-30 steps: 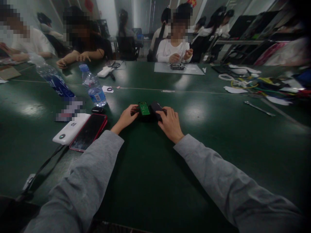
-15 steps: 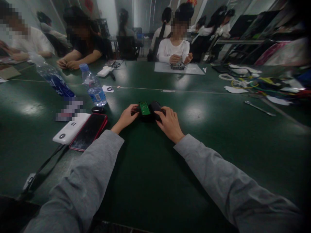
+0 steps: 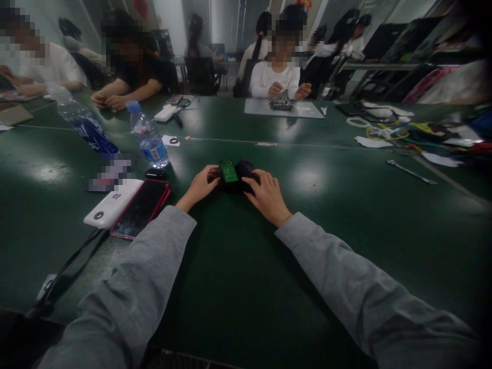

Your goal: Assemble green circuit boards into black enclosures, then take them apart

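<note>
A small black device [image 3: 232,185] lies on the dark green table [image 3: 238,287] with a green circuit board [image 3: 228,171] showing in its open top. My left hand [image 3: 200,186] grips its left side, fingers curled against it. My right hand [image 3: 267,196] is closed on a black cover piece [image 3: 243,169] held against the right side of the board. Grey sleeves cover both my forearms.
To the left lie a red-cased phone [image 3: 140,209], a white power bank [image 3: 111,204] and two water bottles [image 3: 148,136]. A wrench [image 3: 410,171] and tangled cables [image 3: 388,130] are at the right. Other people sit at the far side, one over a grey mat [image 3: 282,109].
My right hand has slid the black cover piece a little to the left, closer to the green board. My left hand has stayed in place.
</note>
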Motion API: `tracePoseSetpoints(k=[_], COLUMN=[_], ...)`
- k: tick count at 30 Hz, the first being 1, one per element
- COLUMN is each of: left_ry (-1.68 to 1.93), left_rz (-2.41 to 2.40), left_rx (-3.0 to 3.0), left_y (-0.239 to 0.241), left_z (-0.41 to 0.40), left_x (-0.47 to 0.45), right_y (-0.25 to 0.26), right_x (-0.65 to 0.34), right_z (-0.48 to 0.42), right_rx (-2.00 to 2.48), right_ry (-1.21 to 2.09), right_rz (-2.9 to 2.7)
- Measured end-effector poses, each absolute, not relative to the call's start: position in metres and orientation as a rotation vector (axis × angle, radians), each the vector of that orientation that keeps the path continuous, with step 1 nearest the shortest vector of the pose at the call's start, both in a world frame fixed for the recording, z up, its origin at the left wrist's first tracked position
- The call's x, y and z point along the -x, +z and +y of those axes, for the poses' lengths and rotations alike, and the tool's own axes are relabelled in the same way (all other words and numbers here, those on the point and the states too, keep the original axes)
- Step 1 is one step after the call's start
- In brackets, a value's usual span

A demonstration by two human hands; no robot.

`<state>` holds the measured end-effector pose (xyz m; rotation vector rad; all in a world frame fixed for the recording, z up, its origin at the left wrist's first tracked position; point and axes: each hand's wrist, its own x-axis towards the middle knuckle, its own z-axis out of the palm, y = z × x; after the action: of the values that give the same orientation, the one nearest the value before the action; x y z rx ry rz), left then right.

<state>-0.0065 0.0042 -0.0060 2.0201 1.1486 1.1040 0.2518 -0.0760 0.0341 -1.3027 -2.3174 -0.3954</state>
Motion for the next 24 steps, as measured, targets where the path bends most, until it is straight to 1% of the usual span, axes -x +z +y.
tracePoseSetpoints(k=[14,24], left_ry=[1.119,1.112], left_rz=[1.142,1.138], left_rx=[-2.008,-2.002], left_y=[-0.0046,-0.0084], left_z=[0.0030,0.0063], left_x=[0.0045,0.0060], right_y=[0.0323,0.0333], right_x=[-0.2525,-0.2520], right_z=[-0.0747,-0.0755], right_rx=[1.293,1.287], right_ry=[-0.315,-0.328], right_rz=[-2.302,-2.297])
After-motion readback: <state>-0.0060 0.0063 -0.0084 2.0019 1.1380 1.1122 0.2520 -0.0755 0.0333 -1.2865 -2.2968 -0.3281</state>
